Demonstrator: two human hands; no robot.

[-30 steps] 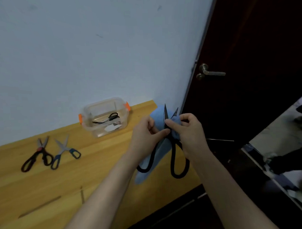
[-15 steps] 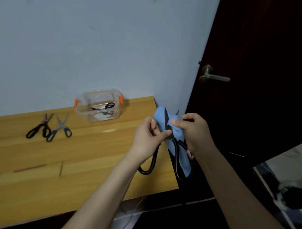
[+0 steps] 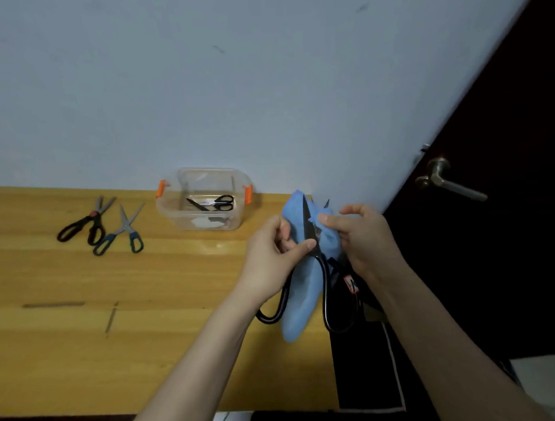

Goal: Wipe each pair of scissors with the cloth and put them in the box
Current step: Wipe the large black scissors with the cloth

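— Which step is this?
— Wiping, I think. At the right edge of the tabletop [image 3: 180,339], near the box [image 3: 171,211], the cloth [image 3: 300,304] wraps the black scissors [image 3: 308,223]. The left hand [image 3: 268,258] pinches one blade; the right hand [image 3: 368,238] pinches cloth on the other.
— Next?
— Carry them left into the box; the way looks open, tips are sharp.

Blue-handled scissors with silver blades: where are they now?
In the head view, the blue-handled scissors lie left on the wooden table, beside the black-handled scissors and left of the clear plastic box.
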